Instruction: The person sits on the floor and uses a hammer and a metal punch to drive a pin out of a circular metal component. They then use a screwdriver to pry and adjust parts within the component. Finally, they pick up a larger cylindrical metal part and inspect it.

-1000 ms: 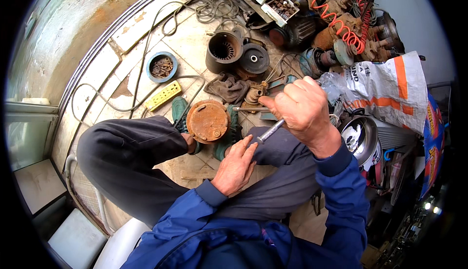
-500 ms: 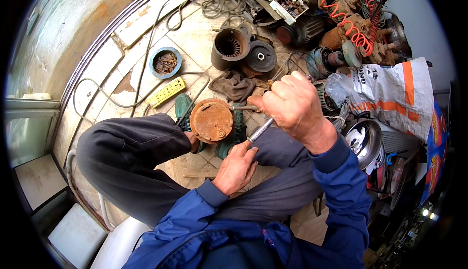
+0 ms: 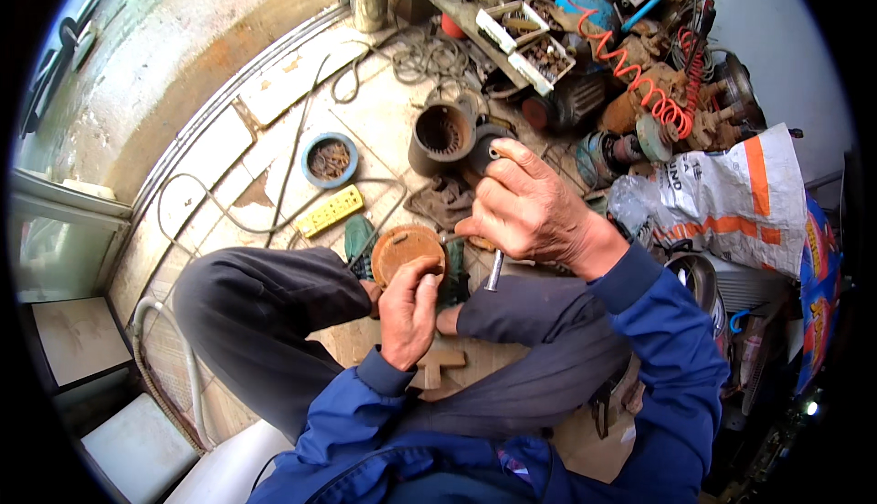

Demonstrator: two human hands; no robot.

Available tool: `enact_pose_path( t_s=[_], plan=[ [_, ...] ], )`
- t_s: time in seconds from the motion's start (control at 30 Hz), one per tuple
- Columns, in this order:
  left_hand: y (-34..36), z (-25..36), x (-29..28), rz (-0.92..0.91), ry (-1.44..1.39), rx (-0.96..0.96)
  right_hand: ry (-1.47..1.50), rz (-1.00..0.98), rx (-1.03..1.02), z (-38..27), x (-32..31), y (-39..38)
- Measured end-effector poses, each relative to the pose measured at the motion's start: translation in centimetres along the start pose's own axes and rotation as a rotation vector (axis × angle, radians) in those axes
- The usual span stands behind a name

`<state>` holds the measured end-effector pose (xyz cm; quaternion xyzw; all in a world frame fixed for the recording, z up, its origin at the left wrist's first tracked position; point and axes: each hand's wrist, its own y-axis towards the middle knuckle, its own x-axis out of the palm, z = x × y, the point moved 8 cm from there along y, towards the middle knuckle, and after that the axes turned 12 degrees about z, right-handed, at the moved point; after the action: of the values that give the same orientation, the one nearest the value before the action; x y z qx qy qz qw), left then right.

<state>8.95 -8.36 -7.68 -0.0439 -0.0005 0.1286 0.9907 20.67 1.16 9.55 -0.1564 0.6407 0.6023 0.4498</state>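
"What does each hand hold?"
"The right grip [image 3: 541, 212] is closed around a metal tool [image 3: 494, 271], perhaps for leverage; its shaft pokes out below."
"And the left grip [image 3: 408, 312]?"
"Curled at the near rim of the rusty disc [image 3: 395, 246], just ahead of it, maybe steadying it; I can't tell if it pinches anything."
"Room?"
"Trouser legs [image 3: 265, 299] flank the left grip; bare floor [image 3: 379, 143] opens ahead-left, past the yellow power strip [image 3: 330, 211]."

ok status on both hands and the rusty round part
Right hand gripping metal tool. Left hand at rusty round part, contact unclear. Left hand hiding some of its edge.
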Motion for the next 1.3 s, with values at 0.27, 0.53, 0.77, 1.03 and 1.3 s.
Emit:
enact_pose_path(
  t_s=[0.27, 0.53, 0.77, 1.03, 1.3],
  plan=[
    [2.1, 12.2, -0.2, 0.119, -0.125, 0.353, 0.157, 0.016, -0.082, -2.5, 0.3, 0.3],
    [1.0, 17.0, 6.5, 0.186, 0.279, 0.712, -0.011, 0.137, 0.254, -0.4, 1.1, -3.2],
    [3.7, 16.5, 4.4, 0.319, 0.362, 0.805, -0.048, 0.128, 0.510, -0.3, 1.1, -2.7],
    [5.8, 16.1, 4.6, 0.172, 0.275, 0.696, -0.149, 0.089, 0.581, -0.2, 0.6, -3.5],
    [6.2, 15.0, 4.9, 0.120, 0.269, 0.608, -0.114, 0.053, 0.365, 0.5, -1.2, -2.9]
  ],
)
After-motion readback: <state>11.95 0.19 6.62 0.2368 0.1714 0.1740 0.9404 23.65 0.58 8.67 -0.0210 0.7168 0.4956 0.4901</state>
